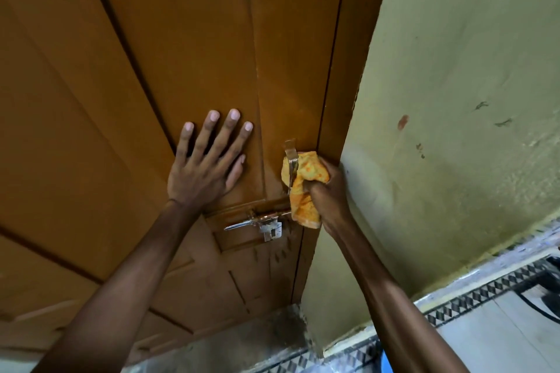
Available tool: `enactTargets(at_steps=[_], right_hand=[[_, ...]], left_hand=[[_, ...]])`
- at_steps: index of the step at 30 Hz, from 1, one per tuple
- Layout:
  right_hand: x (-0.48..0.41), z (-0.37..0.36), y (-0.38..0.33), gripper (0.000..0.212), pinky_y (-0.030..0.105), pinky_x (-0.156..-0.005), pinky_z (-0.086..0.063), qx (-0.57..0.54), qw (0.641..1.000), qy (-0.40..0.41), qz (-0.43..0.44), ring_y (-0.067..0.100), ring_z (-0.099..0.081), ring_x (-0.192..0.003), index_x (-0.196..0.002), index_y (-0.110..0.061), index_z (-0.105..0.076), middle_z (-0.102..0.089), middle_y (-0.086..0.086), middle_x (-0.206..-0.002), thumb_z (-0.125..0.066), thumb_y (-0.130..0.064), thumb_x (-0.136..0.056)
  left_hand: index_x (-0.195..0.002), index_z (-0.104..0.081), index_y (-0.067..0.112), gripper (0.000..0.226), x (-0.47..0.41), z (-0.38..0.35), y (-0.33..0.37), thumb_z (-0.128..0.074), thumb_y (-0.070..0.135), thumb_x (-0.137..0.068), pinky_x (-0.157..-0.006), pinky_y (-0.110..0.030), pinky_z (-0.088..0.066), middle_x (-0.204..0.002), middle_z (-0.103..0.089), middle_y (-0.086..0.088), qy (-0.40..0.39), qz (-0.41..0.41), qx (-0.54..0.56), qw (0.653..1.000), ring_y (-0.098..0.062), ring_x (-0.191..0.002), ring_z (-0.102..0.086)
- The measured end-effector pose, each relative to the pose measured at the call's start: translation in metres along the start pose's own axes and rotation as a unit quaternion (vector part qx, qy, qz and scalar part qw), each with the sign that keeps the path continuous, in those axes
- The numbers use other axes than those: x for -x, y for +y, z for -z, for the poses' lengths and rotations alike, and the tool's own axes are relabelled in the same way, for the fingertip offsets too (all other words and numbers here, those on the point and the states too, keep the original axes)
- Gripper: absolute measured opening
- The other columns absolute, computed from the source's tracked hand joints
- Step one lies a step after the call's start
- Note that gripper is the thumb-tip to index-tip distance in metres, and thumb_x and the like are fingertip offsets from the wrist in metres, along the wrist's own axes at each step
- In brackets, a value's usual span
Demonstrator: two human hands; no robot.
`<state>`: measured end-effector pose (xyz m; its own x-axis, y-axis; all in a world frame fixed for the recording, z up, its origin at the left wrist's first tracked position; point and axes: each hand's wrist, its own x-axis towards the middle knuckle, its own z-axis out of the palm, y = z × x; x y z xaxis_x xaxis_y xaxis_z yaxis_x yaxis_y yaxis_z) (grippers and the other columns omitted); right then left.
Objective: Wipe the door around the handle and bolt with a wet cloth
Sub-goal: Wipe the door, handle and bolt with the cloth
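The right hand (325, 190) is closed in a fist on a bunched orange-yellow cloth (303, 187), fingers wrapped around its middle so that folds spill out at twelve o'clock and six o'clock of the grip. The upper fold is pressed against the door's edge strip, behind and beside the metal handle (291, 162), which crosses the front of the cloth; the lower fold hangs down to touch the right end of the bolt (257, 221). The left hand (209, 166) holds nothing: fingers spread, palm flat on the door (197, 54) at nine o'clock of the handle, apparently steadying the panel against the push of the wiping.

Outward from there, the bolt sits at seven o'clock of the cloth with its hasp plate beneath it, and the pale green wall (454, 100) rises at three o'clock, close to the right wrist.

To do this stroke well, I would keep the flat hand braced, work the cloth up and down the narrow strip behind the handle, then thread a fold around its posts. The loose tail could snag on the bolt, so gather it in before moving down. Dark specks show on the wood below the bolt; that patch likely still needs a pass.
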<state>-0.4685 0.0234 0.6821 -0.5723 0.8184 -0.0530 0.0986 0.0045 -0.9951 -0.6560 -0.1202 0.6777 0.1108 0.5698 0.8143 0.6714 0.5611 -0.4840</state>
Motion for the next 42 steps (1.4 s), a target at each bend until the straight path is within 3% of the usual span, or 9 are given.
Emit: enactTargets(at_steps=[8,14,18,23,27,32,35,39,42], right_hand=[[0.003,-0.012,0.02,0.036,0.024,-0.088,-0.046,0.169,0.981,0.031,0.091,0.02,-0.062,-0.104,-0.121,-0.001,-0.064,-0.069,0.012,-0.114,-0.057,0.007,-0.087],[-0.014,-0.012,-0.022,0.024,0.036,-0.068,-0.053,-0.027,0.991,0.103,-0.086,0.026,-0.065,-0.076,-0.069,-0.017,-0.062,-0.065,0.007,-0.078,-0.052,-0.001,-0.083],[-0.021,-0.014,-0.028,0.039,0.049,-0.07,-0.061,-0.118,0.975,0.092,-0.162,0.034,-0.071,-0.079,-0.094,0.001,-0.069,-0.072,0.018,-0.092,-0.046,0.007,-0.064],[0.003,-0.024,-0.003,0.029,0.02,-0.068,-0.054,0.001,0.986,0.159,0.039,0.01,-0.061,-0.073,-0.09,-0.012,-0.067,-0.066,0.0,-0.082,-0.05,0.011,-0.086],[0.008,-0.023,0.026,0.037,0.027,-0.086,-0.047,0.194,0.957,0.142,0.163,0.021,-0.061,-0.099,-0.12,0.004,-0.063,-0.069,0.019,-0.11,-0.064,0.007,-0.084],[0.017,-0.002,0.041,0.031,0.039,-0.081,-0.057,0.395,0.882,0.162,0.201,0.031,-0.07,-0.089,-0.103,-0.007,-0.07,-0.074,0.012,-0.094,-0.079,-0.009,-0.073],[0.034,0.012,0.047,0.021,0.034,-0.081,-0.059,0.309,0.915,0.208,0.154,0.021,-0.071,-0.089,-0.102,-0.01,-0.07,-0.074,0.005,-0.096,-0.071,-0.011,-0.081],[0.036,0.01,0.014,0.035,0.029,-0.087,-0.054,0.186,0.912,0.288,0.225,0.018,-0.064,-0.101,-0.116,-0.003,-0.065,-0.069,0.009,-0.109,-0.069,-0.01,-0.082],[0.029,-0.009,0.009,0.041,0.027,-0.081,-0.052,0.186,0.921,0.216,0.265,0.019,-0.061,-0.095,-0.115,0.003,-0.065,-0.068,0.015,-0.104,-0.06,-0.018,-0.08]], left_hand=[[-0.158,-0.032,0.024,0.064,-0.003,0.004,-0.002,-0.049,0.048,-0.102,-0.12,-0.048,-0.014,-0.165,-0.019,-0.005,-0.012,-0.004,-0.007,1.0,-0.027,-0.154,-0.004],[-0.159,-0.029,0.024,0.064,-0.004,0.006,-0.001,-0.048,0.047,-0.103,-0.12,-0.049,-0.016,-0.163,-0.022,-0.006,-0.008,-0.003,-0.006,1.0,-0.027,-0.154,-0.004],[-0.16,-0.027,0.023,0.064,-0.004,0.005,-0.002,-0.046,0.047,-0.103,-0.121,-0.048,-0.013,-0.164,-0.019,-0.006,-0.019,-0.005,-0.003,1.0,-0.028,-0.155,-0.003],[-0.159,-0.03,0.024,0.063,-0.002,0.005,-0.001,-0.047,0.047,-0.103,-0.121,-0.048,-0.015,-0.165,-0.016,-0.005,-0.017,-0.004,0.001,1.0,-0.026,-0.154,-0.006],[-0.159,-0.03,0.024,0.063,-0.004,0.005,-0.001,-0.046,0.047,-0.103,-0.121,-0.048,-0.014,-0.167,-0.011,-0.005,-0.013,-0.008,0.001,1.0,-0.027,-0.155,-0.004],[-0.158,-0.032,0.024,0.061,-0.003,0.004,-0.001,-0.047,0.047,-0.103,-0.121,-0.048,-0.015,-0.163,-0.023,-0.005,-0.011,-0.008,0.001,1.0,-0.027,-0.155,-0.005],[-0.158,-0.033,0.023,0.061,-0.003,0.004,-0.001,-0.047,0.047,-0.103,-0.121,-0.048,-0.015,-0.163,-0.024,-0.005,-0.005,-0.007,0.0,1.0,-0.027,-0.155,-0.005],[-0.158,-0.032,0.023,0.061,-0.003,0.004,-0.002,-0.047,0.046,-0.103,-0.121,-0.048,-0.013,-0.163,-0.023,-0.006,-0.006,-0.008,0.006,1.0,-0.027,-0.155,-0.003],[-0.159,-0.031,0.023,0.062,-0.003,0.004,-0.003,-0.047,0.046,-0.103,-0.121,-0.048,-0.013,-0.164,-0.023,-0.006,-0.008,-0.004,0.007,1.0,-0.027,-0.155,-0.003]])
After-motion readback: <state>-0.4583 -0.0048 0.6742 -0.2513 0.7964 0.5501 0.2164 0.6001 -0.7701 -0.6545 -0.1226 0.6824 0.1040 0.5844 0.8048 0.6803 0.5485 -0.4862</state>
